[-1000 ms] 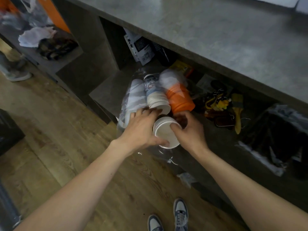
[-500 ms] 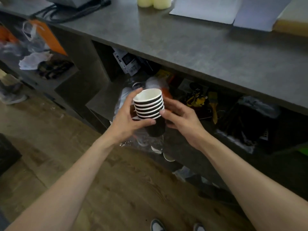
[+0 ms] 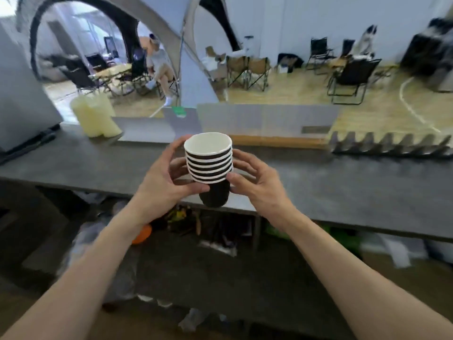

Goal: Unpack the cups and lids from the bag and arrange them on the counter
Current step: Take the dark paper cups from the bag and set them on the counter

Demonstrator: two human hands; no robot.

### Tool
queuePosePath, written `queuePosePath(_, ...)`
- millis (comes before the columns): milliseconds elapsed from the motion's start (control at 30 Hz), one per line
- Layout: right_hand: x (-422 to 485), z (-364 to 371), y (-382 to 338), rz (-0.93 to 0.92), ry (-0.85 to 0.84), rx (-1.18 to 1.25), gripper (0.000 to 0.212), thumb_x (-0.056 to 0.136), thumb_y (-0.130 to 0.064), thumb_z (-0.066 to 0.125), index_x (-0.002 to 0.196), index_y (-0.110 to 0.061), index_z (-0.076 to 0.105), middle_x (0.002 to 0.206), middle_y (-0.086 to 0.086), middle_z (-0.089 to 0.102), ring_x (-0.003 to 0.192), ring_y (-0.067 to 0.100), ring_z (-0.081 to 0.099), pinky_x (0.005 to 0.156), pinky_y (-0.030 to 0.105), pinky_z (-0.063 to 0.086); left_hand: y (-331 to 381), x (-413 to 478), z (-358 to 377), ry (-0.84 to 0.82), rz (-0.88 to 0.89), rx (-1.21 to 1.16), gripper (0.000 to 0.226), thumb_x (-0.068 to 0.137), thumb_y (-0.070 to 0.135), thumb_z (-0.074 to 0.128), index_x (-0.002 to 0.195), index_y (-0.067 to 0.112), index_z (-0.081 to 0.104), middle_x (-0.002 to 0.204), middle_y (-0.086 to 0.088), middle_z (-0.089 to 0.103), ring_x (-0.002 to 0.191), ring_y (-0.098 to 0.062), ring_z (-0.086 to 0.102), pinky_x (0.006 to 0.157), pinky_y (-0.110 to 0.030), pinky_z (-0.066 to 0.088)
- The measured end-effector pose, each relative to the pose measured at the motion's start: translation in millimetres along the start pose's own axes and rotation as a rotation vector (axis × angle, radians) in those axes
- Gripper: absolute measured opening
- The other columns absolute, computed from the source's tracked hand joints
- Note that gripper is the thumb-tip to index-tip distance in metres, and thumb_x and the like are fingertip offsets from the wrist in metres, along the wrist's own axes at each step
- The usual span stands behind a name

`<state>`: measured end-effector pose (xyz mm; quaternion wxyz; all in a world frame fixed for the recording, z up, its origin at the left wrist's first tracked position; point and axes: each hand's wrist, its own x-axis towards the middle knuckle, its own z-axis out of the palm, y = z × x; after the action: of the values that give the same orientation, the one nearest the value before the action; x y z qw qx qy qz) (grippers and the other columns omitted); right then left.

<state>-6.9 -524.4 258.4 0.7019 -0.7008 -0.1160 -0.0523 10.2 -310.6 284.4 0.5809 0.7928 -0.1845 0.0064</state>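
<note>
A stack of several nested black paper cups [image 3: 209,165] with white rims and white insides is held upright above the front edge of the grey counter [image 3: 98,165]. My left hand [image 3: 164,182] wraps the stack's left side. My right hand [image 3: 255,180] grips its right side with the fingertips. The clear plastic bag [image 3: 98,244] with more cups lies on the shelf under the counter at the lower left, partly hidden by my left forearm; an orange stack [image 3: 142,235] shows in it.
Pale yellow cups [image 3: 95,119] stand on the counter at the back left beside a grey machine [image 3: 22,99]. A toothed grey rack [image 3: 389,146] lies at the back right. Clutter fills the shelf below. Folding chairs and a seated person are beyond the counter.
Both hands have lifted the cup stack out of the bag on the lower shelf up to counter height. The view has tilted up from the shelf to the counter.
</note>
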Motion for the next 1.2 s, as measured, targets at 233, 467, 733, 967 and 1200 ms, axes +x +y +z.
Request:
queuePosePath(233,-35,-209,-36,-0.002,0.200,-0.044,0.049,0.094,-0.006,0.065,0.139,-0.018,0.052,0.128,-0.002,0.066,0.118,0.014,0.064,0.093,0.034,0.057,71,84,194,-0.147,0.133,-0.006,0.100,0.067,0.006,0.086,0.147,0.033,0.033,0.126,-0.003,0.064,0.118,-0.012,0.063,0.099,-0.036,0.052)
queuePosePath(467,-33,-315,-9,0.068,0.309,-0.069,0.047,0.096,0.001,0.057,0.140,-0.012,0.046,0.118,-0.004,0.064,0.110,0.014,0.063,0.084,0.024,0.058,75,140,314,-0.231,0.101,0.057,0.099,0.073,-0.002,0.081,0.150,0.025,0.024,0.134,-0.006,0.055,0.124,-0.016,0.055,0.103,-0.041,0.050)
queuePosePath(733,-34,-332,30,0.130,0.340,-0.093,0.048,0.098,-0.004,0.056,0.143,-0.015,0.043,0.136,0.006,0.058,0.128,0.018,0.055,0.108,0.047,0.046,48,145,348,-0.182,0.032,0.092,0.102,0.074,0.001,0.082,0.152,0.025,0.020,0.137,-0.009,0.053,0.125,-0.017,0.054,0.104,-0.042,0.049)
queuePosePath(967,-53,-321,-3,0.004,0.611,-0.241,0.034,0.097,-0.009,0.057,0.130,-0.015,0.053,0.112,-0.001,0.066,0.104,0.011,0.064,0.089,0.024,0.055,63,118,332,-0.085,0.032,0.276,0.107,0.076,0.015,0.083,0.155,0.031,0.013,0.145,-0.005,0.049,0.127,-0.016,0.053,0.103,-0.040,0.049)
queuePosePath(1200,-62,-219,-24,-0.268,0.214,-0.409,0.007,0.095,-0.011,0.060,0.098,-0.015,0.064,0.065,0.000,0.066,0.054,0.014,0.064,0.050,0.028,0.054,55,47,239,0.146,0.099,0.513,0.054,0.085,0.030,0.074,0.133,0.024,0.049,0.098,0.009,0.065,0.084,0.001,0.064,0.079,-0.032,0.059)
